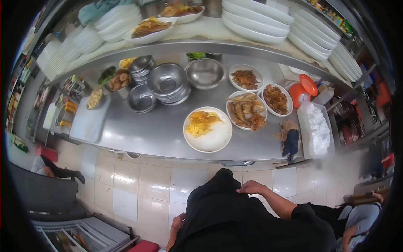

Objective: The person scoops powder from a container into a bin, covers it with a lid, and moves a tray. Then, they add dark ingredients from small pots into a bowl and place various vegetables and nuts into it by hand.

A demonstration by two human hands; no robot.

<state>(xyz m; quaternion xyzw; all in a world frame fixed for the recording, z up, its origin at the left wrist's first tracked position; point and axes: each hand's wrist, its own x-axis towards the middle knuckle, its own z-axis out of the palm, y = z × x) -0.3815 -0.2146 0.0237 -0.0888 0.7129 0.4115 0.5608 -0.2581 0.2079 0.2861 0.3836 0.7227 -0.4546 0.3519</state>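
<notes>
My left hand (178, 220) hangs low beside the dark apron, its fingers curled; whether it holds anything is hidden. In front of the apron (218, 201), my right hand (248, 187) has its fingers pinched together at the dark cloth's edge. Beyond both hands, on the steel counter (159, 138), stands a round white plate (210, 140) with yellow egg-like food on its upper left part. To its right are a plate of browned fish-like pieces (245, 110) and two smaller bowls of brown chopped food (276, 100). Neither hand touches the dishes.
Stacked metal bowls (168, 82) stand at the back, left of centre. A white cutting board (90, 119) lies left. At right are dark and brown cloths (289, 140) and a white-filled tub (317, 128). Overhead, a shelf (189, 44) holds dishes. People stand at lower right and far left.
</notes>
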